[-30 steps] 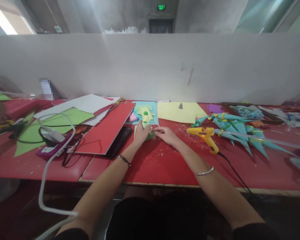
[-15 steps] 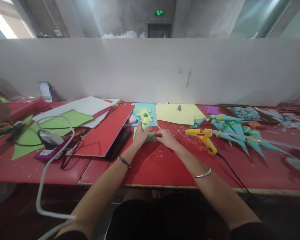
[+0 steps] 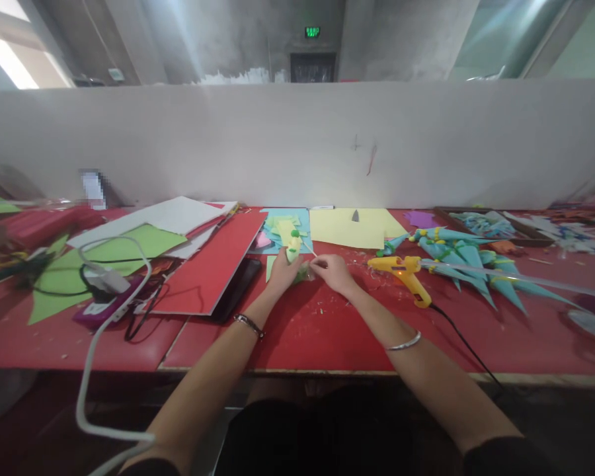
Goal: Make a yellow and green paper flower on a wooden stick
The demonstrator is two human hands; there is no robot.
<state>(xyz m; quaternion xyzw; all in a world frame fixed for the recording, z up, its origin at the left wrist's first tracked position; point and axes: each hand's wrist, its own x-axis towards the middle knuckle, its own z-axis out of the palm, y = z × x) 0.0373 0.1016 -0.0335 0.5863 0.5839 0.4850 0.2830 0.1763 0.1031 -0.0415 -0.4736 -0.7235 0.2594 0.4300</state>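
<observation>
My left hand [image 3: 283,274] is closed around a small pale yellow-green paper craft piece [image 3: 293,247] with dark green spots, held upright above the table. Just to the right, the fingers of my right hand [image 3: 336,274] are pinched on a thin pale stick [image 3: 309,248], which points up and left toward the craft piece. Whether the stick touches the piece I cannot tell. Between my hands and partly hidden by them lies some green, translucent-looking material [image 3: 301,272]. Behind the left hand, yellow and green paper slips [image 3: 283,227] lie on a light blue sheet [image 3: 302,215].
A yellow glue gun [image 3: 401,272] with a lit orange light lies right of my hands, its black cord trailing off the front edge. Blue paper cones [image 3: 469,261] are piled beyond it. At left are a red board [image 3: 213,264] and a purple power strip [image 3: 96,311]. Pale yellow sheets [image 3: 347,228] lie behind.
The craft piece has turned slightly, its top green spot shifting to the right. My right hand stays nearly in place. The whole view has shifted a little.
</observation>
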